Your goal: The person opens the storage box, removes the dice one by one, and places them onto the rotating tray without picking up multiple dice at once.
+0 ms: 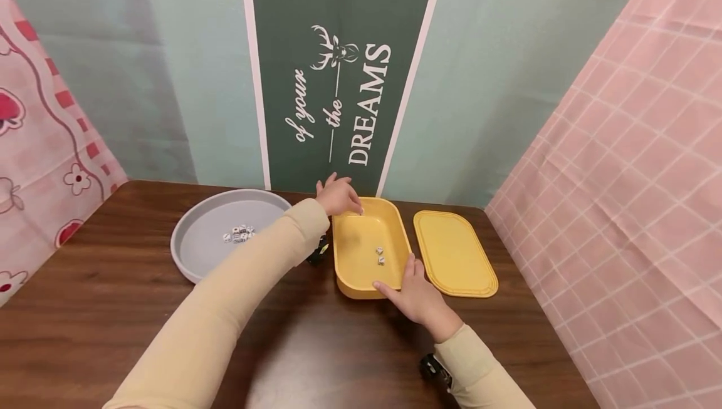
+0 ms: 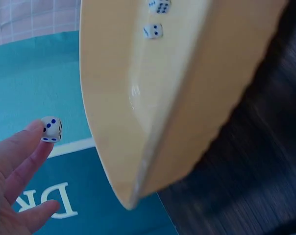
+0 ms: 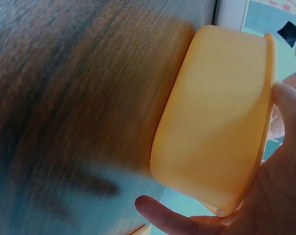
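My left hand (image 1: 337, 196) reaches over the far end of a yellow plastic box (image 1: 361, 294). In the left wrist view, its thumb and a finger pinch a white die (image 2: 52, 129) with dark pips, held above the rim. Two more dice (image 2: 153, 31) lie on the bottom of the box. Around the near right corner, my right hand (image 1: 420, 299) grips the box. Its thumb (image 3: 287, 100) lies at the rim in the right wrist view, with other fingers along the adjoining side.
On the left, a round grey tray (image 1: 197, 243) carries a cluster of several dice (image 1: 242, 233). A flat yellow lid (image 1: 455, 253) lies right of the box. Fabric hangings enclose the back and sides of the wooden table (image 1: 316, 359).
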Demonstrator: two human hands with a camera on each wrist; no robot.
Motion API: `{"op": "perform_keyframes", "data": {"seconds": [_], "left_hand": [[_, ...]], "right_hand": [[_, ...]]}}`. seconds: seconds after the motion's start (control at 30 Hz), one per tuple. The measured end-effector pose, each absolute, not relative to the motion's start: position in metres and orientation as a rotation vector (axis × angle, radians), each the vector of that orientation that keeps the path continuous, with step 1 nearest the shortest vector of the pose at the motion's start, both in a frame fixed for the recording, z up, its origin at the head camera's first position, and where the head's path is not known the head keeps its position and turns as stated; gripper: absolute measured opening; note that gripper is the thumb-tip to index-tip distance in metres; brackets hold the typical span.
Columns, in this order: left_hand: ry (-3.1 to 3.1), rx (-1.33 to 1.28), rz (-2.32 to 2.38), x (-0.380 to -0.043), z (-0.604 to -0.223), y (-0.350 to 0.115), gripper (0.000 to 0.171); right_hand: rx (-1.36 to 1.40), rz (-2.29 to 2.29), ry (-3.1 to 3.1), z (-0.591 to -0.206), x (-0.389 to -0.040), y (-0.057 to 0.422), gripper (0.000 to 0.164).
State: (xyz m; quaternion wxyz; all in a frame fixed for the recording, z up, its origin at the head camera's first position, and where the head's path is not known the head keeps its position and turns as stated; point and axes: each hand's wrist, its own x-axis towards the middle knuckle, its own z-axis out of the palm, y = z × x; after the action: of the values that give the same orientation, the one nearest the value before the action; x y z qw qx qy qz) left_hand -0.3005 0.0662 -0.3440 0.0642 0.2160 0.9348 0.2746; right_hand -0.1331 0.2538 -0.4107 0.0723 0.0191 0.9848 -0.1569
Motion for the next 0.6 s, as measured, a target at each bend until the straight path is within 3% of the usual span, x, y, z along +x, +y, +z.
{"op": "perform_keyframes", "data": {"seconds": [0.6], "left_hand": [[2.851, 0.661, 0.806, -0.292, -0.337, 0.011, 0.016]], "right_hand": [[0.049, -0.455, 2.967, -0.413, -0.126, 0.249, 0.114]]}}
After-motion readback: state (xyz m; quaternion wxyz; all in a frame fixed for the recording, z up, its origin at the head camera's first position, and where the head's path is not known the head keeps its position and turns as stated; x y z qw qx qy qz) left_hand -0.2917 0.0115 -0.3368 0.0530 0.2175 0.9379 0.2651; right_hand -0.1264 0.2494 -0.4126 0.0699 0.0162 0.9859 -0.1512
